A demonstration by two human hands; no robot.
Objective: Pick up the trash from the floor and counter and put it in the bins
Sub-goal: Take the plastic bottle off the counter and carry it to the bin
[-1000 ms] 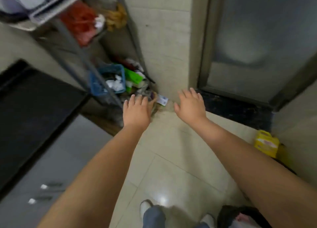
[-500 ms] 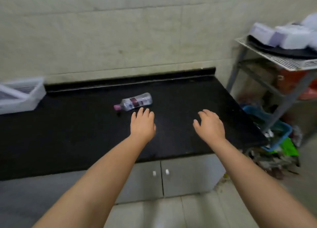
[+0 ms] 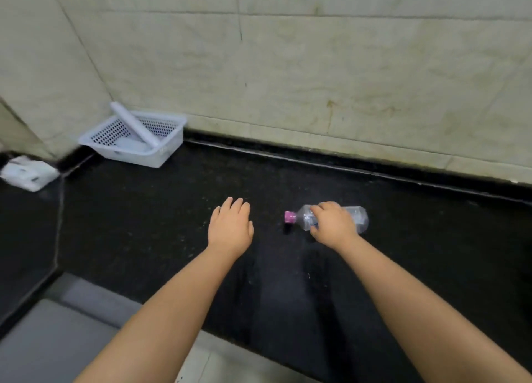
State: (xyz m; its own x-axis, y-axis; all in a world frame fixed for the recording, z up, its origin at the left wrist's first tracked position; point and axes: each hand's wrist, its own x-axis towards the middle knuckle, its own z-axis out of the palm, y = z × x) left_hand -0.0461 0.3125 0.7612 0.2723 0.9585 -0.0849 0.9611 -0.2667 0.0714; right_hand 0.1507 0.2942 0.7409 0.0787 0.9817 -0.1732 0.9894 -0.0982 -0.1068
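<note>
Where the black counter (image 3: 144,224) meets the tiled wall (image 3: 316,80), a clear plastic bottle (image 3: 357,218) lies on its side, about midway along the back edge and a little in front of it, its pink cap (image 3: 290,217) pointing toward the counter's left end. The right hand (image 3: 334,225) is laid over the middle of the bottle, fingers (image 3: 318,208) curled across the top and the thumb low on the near side, so that it wraps the body; whether the grip is fully tight cannot be told, and the bottle looks to be resting on the counter. The left hand (image 3: 230,227) is palm down just beside the cap end, apart from the bottle, its fingers straight and held loosely together, holding nothing. At the counter's back left corner a white perforated basket (image 3: 169,152) stands against the wall with a white tube-like piece (image 3: 135,126) leaning across it. Farther left, near the left edge, lies a white packet (image 3: 27,173). Below the counter's front edge, grey cabinet fronts (image 3: 57,339) show.
</note>
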